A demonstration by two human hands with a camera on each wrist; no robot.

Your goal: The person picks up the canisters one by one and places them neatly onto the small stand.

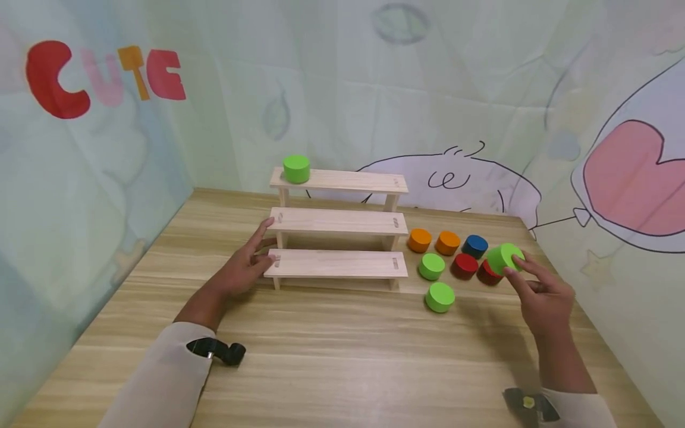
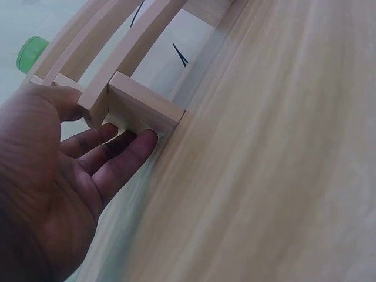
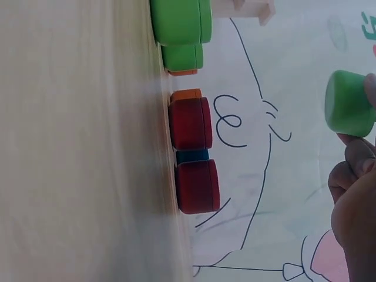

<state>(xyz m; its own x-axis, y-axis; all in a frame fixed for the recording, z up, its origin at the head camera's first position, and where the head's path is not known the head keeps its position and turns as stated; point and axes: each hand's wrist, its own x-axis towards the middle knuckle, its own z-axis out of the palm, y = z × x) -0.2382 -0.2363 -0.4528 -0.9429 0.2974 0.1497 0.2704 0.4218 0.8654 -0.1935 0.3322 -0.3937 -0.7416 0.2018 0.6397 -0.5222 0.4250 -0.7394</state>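
A three-tier wooden stand (image 1: 337, 221) rises in steps on the table, with a green cylinder block (image 1: 297, 169) on the left of its top tier. My left hand (image 1: 243, 268) holds the stand's left end. In the left wrist view, its thumb lies at the end of a plank (image 2: 97, 97), and the fingers reach the side panel below. My right hand (image 1: 546, 297) pinches another green cylinder block (image 1: 504, 259) between thumb and fingers at the right. In the right wrist view, this green block (image 3: 349, 104) is raised clear of the table, above the red blocks (image 3: 197, 187).
Right of the stand sit orange blocks (image 1: 420, 240), a blue block (image 1: 475, 246), red blocks (image 1: 464, 266) and two green blocks (image 1: 440, 297). A printed cloth backdrop (image 1: 342, 89) encloses the wooden table (image 1: 342, 356) at the back and sides.
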